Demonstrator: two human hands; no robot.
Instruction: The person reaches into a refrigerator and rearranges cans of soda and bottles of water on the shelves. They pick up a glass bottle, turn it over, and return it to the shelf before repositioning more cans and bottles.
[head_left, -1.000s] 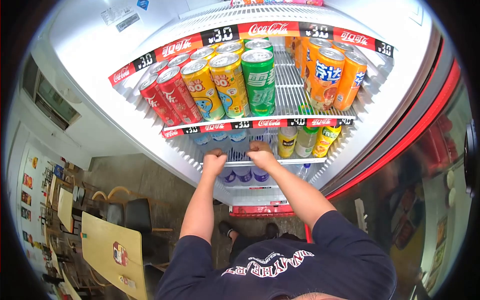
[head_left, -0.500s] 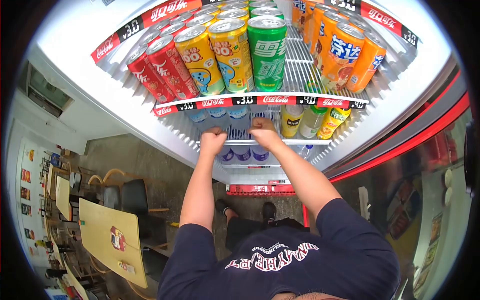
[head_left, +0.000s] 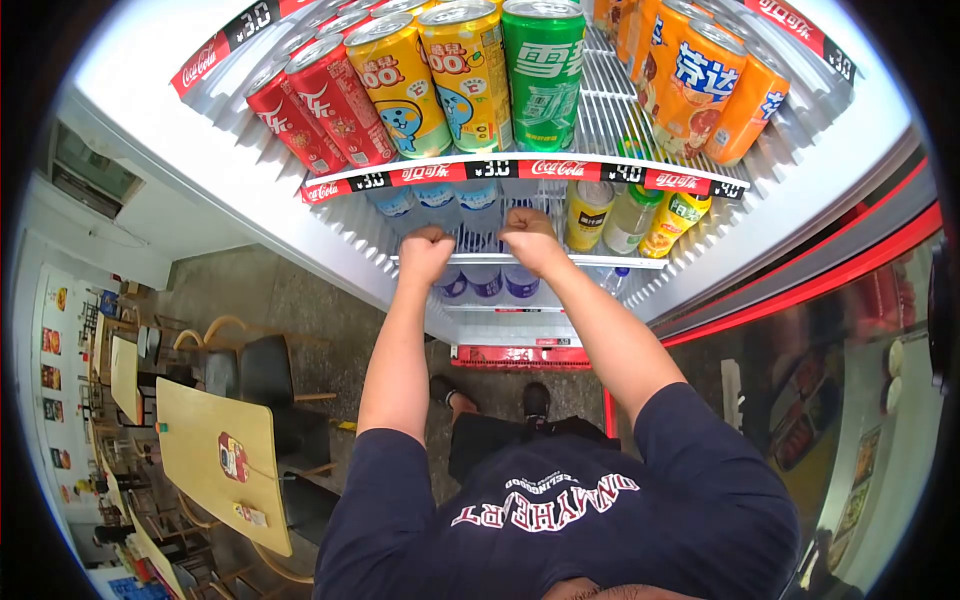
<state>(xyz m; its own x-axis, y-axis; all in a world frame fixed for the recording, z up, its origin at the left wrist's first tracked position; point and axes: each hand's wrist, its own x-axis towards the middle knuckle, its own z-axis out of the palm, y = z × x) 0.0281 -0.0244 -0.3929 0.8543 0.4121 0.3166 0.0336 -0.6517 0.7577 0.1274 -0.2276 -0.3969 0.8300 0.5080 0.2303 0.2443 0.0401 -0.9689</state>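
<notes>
My left hand (head_left: pixel 427 254) is curled closed at the front of the fridge's second shelf (head_left: pixel 600 261), near several clear bottles with blue labels (head_left: pixel 437 203). Beside it on the right, my right hand (head_left: pixel 530 240) is also closed, with a small gap between the two. Whatever either hand holds, if anything, cannot be made out. To the right of my right hand stand a yellow can (head_left: pixel 589 214), a green-capped bottle (head_left: pixel 632 218) and a yellow bottle (head_left: pixel 675 224). Purple-labelled bottles (head_left: pixel 486 282) show on the shelf below.
Overhead, the upper shelf holds red cans (head_left: pixel 343 103), yellow cans (head_left: pixel 398 88), a green can (head_left: pixel 543 75) and orange cans (head_left: pixel 697 88). The open fridge door (head_left: pixel 820 277) is at the right. A wooden table (head_left: pixel 222 462) and black chairs (head_left: pixel 268 371) stand at the left.
The fridge shelves and cans appear slightly higher and larger in the view. Both hands remain closed, side by side, and sit a little higher in the picture.
</notes>
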